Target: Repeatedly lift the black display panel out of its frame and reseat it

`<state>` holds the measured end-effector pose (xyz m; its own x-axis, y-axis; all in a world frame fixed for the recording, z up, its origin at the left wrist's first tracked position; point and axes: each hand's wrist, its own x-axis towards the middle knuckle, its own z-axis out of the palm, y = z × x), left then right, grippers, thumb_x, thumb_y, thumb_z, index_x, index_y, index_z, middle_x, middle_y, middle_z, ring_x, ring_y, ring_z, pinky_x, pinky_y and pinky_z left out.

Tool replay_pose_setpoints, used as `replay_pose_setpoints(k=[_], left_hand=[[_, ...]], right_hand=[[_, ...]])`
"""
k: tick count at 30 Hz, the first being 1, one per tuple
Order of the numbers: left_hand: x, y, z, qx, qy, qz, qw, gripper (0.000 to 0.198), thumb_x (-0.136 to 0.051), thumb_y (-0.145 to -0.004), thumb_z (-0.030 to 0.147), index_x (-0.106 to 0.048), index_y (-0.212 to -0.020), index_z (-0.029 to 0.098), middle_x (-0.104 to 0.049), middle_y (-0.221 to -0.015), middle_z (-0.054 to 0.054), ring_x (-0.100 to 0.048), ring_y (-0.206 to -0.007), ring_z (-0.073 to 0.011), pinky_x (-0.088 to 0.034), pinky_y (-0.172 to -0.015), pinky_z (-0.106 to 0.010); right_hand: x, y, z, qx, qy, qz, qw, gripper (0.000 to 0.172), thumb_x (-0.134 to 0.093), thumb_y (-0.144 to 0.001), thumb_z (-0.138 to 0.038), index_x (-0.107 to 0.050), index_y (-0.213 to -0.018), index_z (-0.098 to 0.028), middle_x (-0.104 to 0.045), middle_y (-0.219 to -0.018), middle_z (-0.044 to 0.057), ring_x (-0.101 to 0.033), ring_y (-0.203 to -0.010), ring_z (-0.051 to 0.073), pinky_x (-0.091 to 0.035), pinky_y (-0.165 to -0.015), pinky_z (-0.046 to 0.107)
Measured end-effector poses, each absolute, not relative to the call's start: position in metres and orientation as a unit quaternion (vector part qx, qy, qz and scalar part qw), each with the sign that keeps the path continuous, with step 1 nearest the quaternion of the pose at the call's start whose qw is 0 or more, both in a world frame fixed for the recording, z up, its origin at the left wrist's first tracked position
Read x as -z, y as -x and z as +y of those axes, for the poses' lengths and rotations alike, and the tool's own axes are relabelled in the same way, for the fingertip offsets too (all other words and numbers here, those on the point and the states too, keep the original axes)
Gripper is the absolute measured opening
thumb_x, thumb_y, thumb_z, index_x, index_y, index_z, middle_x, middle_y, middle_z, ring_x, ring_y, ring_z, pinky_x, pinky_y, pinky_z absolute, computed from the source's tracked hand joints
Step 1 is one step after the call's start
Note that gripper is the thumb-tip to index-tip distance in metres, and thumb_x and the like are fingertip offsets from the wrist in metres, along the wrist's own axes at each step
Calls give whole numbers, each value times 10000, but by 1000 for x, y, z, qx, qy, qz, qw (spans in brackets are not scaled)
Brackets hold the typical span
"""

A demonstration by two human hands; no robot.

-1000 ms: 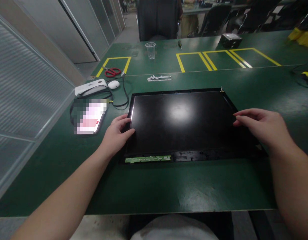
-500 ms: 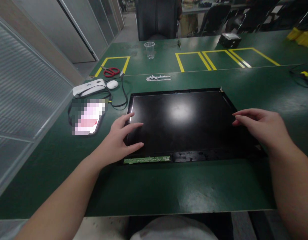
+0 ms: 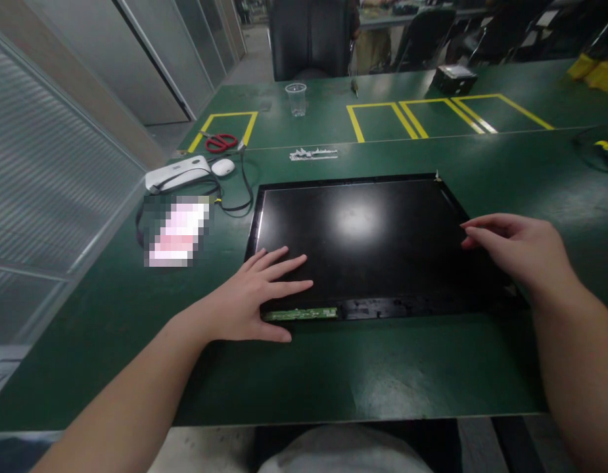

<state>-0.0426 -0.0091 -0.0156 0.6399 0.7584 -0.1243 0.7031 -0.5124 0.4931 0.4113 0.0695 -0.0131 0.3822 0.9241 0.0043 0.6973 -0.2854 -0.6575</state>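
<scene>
A black flat display panel (image 3: 382,243) in a dark frame lies on the green table. A narrow green circuit board (image 3: 304,314) sits along its near edge, toward the left. My left hand (image 3: 257,289) is over the panel's near left corner, fingers spread, its thumb reaching past the near edge and covering the board's left end. Whether its fingertips touch the screen I cannot tell. At the panel's right edge, my right hand (image 3: 520,249) has thumb and fingers pinched together; what is between them, if anything, is hidden.
Left of the panel are a blurred-out phone (image 3: 178,231), a white device (image 3: 178,174) with a black strap, a white mouse (image 3: 223,167) and red-handled scissors (image 3: 221,142). Beyond lie pale strips (image 3: 313,155), a clear plastic cup (image 3: 296,100) and a black box (image 3: 454,79).
My left hand has moved nearer to me and slightly right, from the panel's left edge to its near left corner, with fingers spreading wider. The right hand stays nearly still.
</scene>
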Motion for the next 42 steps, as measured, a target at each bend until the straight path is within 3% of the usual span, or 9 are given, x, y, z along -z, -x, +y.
replay_pose_setpoints(k=[26,33,42], left_hand=[[18,41,-10,-33,-886,410,215,864,-900,-805,589,-599,-1599,426,-408,-1786,-90,-270,-1649,-516,-207,-1270,-788],[19,43,-10,-18,-899,389,200,821,-870,-870,538,-581,-1621,378,-388,-1790,-114,-252,-1651,-526,-212,-1257,-813],[17,43,-12,-14,-897,385,215,787,-843,-913,519,-574,-1628,332,-358,-1793,-137,-232,-1653,-533,-199,-1249,-838]], right_hand=[[15,-415,72,-187,785,-519,282,358,-667,-637,-433,-822,-894,-238,-757,-699,57,-647,-691,216,-402,-633,324],[12,-411,70,-192,794,-506,278,385,-666,-622,-460,-824,-897,-243,-759,-704,60,-563,-595,194,-365,-581,323],[17,-415,72,-188,791,-514,272,403,-668,-642,-493,-830,-921,-252,-774,-727,61,-657,-712,238,-405,-641,339]])
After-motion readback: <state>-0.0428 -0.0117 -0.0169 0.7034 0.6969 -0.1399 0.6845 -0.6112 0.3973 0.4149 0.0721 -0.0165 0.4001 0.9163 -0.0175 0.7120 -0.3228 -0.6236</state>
